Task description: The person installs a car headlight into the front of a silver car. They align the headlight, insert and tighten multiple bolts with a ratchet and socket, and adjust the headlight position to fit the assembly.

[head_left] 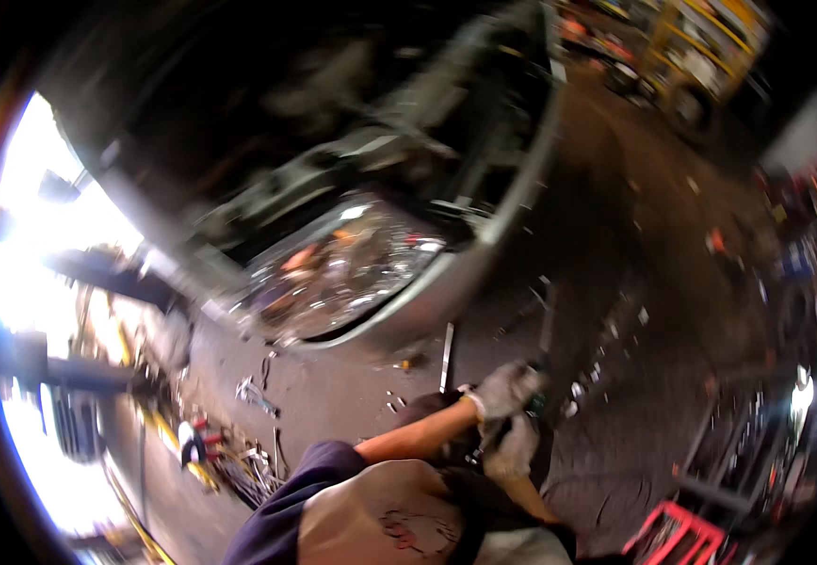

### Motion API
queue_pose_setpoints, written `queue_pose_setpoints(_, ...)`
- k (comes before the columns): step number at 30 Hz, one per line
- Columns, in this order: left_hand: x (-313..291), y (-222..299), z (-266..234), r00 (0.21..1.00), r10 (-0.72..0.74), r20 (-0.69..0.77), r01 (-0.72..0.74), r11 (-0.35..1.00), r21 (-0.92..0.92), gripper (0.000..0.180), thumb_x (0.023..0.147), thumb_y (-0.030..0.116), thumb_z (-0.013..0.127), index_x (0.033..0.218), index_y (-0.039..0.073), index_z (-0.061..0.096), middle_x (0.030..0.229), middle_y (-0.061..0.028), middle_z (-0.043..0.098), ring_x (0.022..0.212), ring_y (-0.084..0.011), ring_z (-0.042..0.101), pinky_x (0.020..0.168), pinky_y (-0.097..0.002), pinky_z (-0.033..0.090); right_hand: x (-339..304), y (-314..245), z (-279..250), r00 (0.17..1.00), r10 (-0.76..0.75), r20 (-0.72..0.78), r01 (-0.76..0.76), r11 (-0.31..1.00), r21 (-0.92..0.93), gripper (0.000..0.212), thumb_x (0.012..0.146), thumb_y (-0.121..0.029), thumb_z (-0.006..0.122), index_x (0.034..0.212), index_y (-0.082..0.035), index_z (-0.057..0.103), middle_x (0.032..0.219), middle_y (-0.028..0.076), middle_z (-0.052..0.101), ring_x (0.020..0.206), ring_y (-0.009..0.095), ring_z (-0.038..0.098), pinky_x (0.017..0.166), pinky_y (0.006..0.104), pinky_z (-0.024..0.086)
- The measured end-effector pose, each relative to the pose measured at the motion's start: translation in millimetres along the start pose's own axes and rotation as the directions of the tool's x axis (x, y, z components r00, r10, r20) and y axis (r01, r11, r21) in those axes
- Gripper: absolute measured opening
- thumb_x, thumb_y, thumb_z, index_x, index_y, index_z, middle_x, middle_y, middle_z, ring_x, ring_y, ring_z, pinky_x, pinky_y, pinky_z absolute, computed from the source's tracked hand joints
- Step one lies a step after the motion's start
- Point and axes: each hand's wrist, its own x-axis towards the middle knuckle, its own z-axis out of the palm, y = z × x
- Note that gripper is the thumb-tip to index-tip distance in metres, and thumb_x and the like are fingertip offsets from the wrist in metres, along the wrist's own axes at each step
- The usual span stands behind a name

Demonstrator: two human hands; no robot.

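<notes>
My left hand (505, 392), in a pale work glove, reaches across to the right of my body, its fingers curled in. Just below it my right hand (512, 448), gloved alike, is closed too. Between and beside the gloves a dark, partly greenish thing (536, 405) shows; blur and the gloves hide what kind it is. In front of me stands a car front with its engine bay exposed. Its clear headlight (352, 264) sits above a light-coloured bumper edge (436, 299). Both hands are apart from the car.
Hand tools (258, 395) and a long metal bar (447, 358) lie on the dark floor, with small bits scattered to the right. Cables and tools pile up at left. A red rack (677, 535) stands at lower right, a yellow wheeled frame (705, 56) at upper right.
</notes>
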Motion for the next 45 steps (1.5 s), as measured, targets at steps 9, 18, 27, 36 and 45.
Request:
queue_pose_setpoints(9, 91.7, -25.9, -14.4, 0.897, 0.215, -0.387, -0.097, 0.948, 0.303, 0.036, 0.103, 0.034, 0.044, 0.107, 0.002, 0.061, 0.084, -0.0067, 0.061, 0.075, -0.0194, 0.060, 0.069, -0.0349, 0.051, 134.0, -26.1, -90.4, 0.768, 0.256, 0.588, -0.467, 0.851, 0.240, 0.026, 0.102, -0.015, 0.053, 0.117, 0.002, 0.066, 0.115, 0.009, 0.069, 0.109, 0.021, 0.064, 0.098, 0.0340, 0.049)
queue_pose_setpoints(18, 145.4, 147.5, 49.6, 0.789, -0.081, -0.609, 0.234, 0.956, 0.177, 0.035, 0.098, 0.027, 0.057, 0.121, 0.000, 0.058, 0.112, -0.0156, 0.063, 0.104, -0.0269, 0.061, 0.090, -0.0371, 0.050, 261.0, -153.7, -132.3, 0.789, -0.139, 0.598, 0.235, 0.968, -0.085, 0.061, 0.089, -0.026, 0.075, 0.140, -0.004, 0.049, 0.121, 0.015, 0.064, 0.104, 0.028, 0.065, 0.093, 0.0360, 0.052)
queue_pose_setpoints(27, 151.3, 184.2, 61.3, 0.444, -0.578, -0.685, 0.042, 0.777, -0.628, 0.040, 0.097, 0.050, 0.062, 0.092, 0.010, 0.061, 0.064, 0.0060, 0.047, 0.048, -0.0060, 0.038, 0.043, -0.0235, 0.028, 320.5, -160.4, -110.9, 0.650, -0.135, 0.748, 0.020, 0.987, 0.160, 0.037, 0.092, -0.016, 0.068, 0.126, -0.005, 0.062, 0.098, 0.013, 0.068, 0.088, 0.024, 0.068, 0.079, 0.0361, 0.055)
queue_pose_setpoints(36, 109.7, 144.0, -40.1, 0.581, -0.434, -0.688, -0.259, 0.703, -0.663, 0.034, 0.099, 0.028, 0.059, 0.128, 0.010, 0.055, 0.063, 0.0087, 0.030, 0.048, -0.0020, 0.029, 0.040, -0.0187, 0.019, 339.8, -158.0, -22.7, 0.661, -0.226, 0.716, -0.092, 0.922, 0.375, 0.026, 0.099, -0.011, 0.061, 0.123, -0.002, 0.063, 0.086, -0.002, 0.060, 0.070, 0.004, 0.051, 0.063, 0.0207, 0.046)
queue_pose_setpoints(45, 141.4, 102.9, -95.9, 0.666, -0.259, -0.699, -0.589, 0.393, -0.707, 0.009, 0.101, 0.026, 0.058, 0.100, 0.017, 0.058, 0.066, 0.0072, 0.035, 0.050, -0.0044, 0.033, 0.041, -0.0211, 0.023, 347.1, -191.6, -3.0, 0.706, -0.050, 0.707, -0.229, 0.928, 0.294, 0.033, 0.090, -0.007, 0.059, 0.121, 0.001, 0.064, 0.083, 0.006, 0.066, 0.063, 0.012, 0.058, 0.055, 0.0244, 0.047)
